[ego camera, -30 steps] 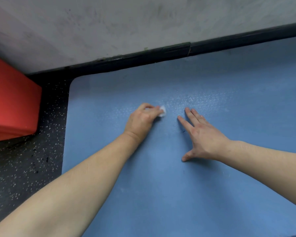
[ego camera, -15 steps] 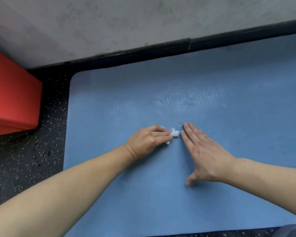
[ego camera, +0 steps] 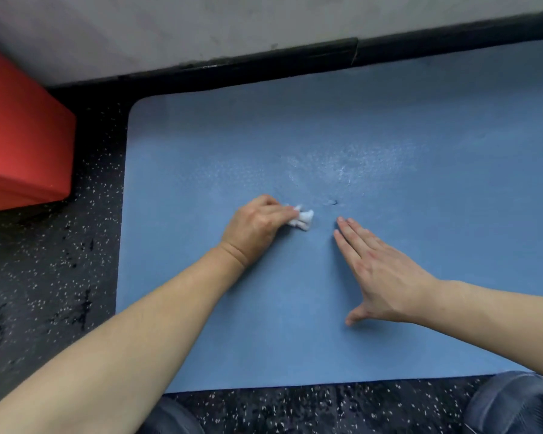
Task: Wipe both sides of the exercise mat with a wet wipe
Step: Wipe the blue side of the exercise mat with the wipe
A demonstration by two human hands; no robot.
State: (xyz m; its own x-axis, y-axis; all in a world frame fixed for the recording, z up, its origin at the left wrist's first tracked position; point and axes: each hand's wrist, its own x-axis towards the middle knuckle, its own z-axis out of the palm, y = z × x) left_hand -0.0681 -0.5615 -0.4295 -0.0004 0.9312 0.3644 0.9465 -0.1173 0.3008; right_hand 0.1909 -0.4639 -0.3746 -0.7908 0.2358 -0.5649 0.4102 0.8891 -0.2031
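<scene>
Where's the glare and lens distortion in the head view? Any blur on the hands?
Head view: soft sheen on the exercise mat just beyond the wet wipe; wide-angle bowing curves the black baseboard; left hand and right hand fairly sharp, with faint shadow beneath the right.

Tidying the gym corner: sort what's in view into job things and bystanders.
Job:
- blue exercise mat
- white wet wipe, gripped by the left hand
- right hand, flat on the mat

Bystanders:
- red block on the speckled floor
- grey wall
</scene>
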